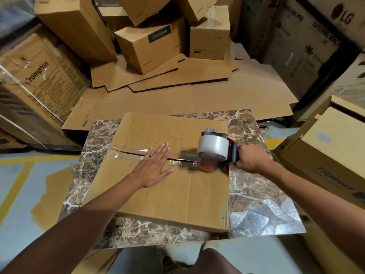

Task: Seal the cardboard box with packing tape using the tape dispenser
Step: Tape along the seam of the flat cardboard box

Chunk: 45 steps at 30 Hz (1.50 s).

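Right hand [251, 158]: fingers curled tight round the black handle of the tape dispenser [214, 150], a full grasp. The dispenser stands on the top of the cardboard box [177, 194], close to the box's right edge. Its red foot touches the box at the seam [183, 160]. The clear tape roll [213, 147] sits on the dispenser just left of the gripping hand. The lower part of the dispenser is blurred.

Left hand [155, 167]: flat, palm down, fingers straight and close together, grasping nothing. It rests on the box top near the middle and lies across the seam. The fingertips reach onto the far flap and the thumb is spread on the near flap, pointing toward the dispenser. Hand and dispenser are near each other but apart.

The box lies on a marble-patterned table [252, 194] with its flaps closed and the seam running left to right. A shiny strip of tape [126, 153] covers the seam from the box's left edge up to the left hand. Between hand and dispenser the seam shows as a dark gap with glints of tape; whether the tape is stuck down there cannot be told.

Surroundings: stacked boxes [150, 46] behind the table, some printed "Crompton"; flattened cardboard sheets [217, 95] beyond the table; grey floor [17, 184] with yellow lines at left.
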Each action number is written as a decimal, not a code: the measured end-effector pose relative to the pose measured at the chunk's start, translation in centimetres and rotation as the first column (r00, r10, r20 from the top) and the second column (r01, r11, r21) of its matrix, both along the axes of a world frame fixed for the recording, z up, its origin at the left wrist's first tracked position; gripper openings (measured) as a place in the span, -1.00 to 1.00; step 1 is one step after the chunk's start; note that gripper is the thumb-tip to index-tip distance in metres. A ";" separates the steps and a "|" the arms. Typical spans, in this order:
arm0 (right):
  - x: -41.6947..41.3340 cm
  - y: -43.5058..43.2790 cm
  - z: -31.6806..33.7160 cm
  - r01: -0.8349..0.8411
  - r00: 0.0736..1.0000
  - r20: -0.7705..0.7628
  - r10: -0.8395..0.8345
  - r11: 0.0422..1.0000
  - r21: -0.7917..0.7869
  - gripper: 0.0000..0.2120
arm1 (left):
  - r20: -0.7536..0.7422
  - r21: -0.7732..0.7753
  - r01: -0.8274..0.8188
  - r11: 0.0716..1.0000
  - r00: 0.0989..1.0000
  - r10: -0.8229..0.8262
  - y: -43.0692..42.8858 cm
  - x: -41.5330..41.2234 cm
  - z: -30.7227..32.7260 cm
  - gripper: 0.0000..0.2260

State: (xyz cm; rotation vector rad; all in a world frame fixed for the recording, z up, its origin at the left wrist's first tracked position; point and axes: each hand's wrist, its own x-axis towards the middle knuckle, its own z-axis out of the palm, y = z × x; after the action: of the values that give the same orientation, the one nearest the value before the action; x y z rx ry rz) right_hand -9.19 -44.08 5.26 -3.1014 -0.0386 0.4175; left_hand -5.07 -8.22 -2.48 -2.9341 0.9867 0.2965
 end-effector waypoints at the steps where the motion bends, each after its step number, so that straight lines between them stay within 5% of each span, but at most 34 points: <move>1: -0.2 -0.2 0.0 0.005 1.000 0.009 -0.005 1.000 -0.001 -0.76 | 0.003 0.004 -0.009 1.000 1.000 0.009 -0.5 -0.1 0.2 -0.25; 10: -0.6 0.0 0.7 0.017 1.000 0.013 -0.017 1.000 0.015 -0.82 | 0.025 -0.065 0.201 0.977 0.979 -0.200 -9.5 -2.0 0.7 -0.28; 45: -5.5 -10.3 0.8 0.071 0.997 0.022 -0.071 0.997 -0.003 -0.79 | -0.048 -0.068 0.003 0.998 0.999 -0.006 -16.9 -4.9 0.1 -0.04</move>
State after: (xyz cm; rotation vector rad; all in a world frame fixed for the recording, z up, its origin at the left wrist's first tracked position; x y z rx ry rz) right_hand -14.66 -54.38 6.04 -3.0997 0.0717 0.3817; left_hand -10.01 -25.09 -2.36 -2.9984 1.0297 0.3420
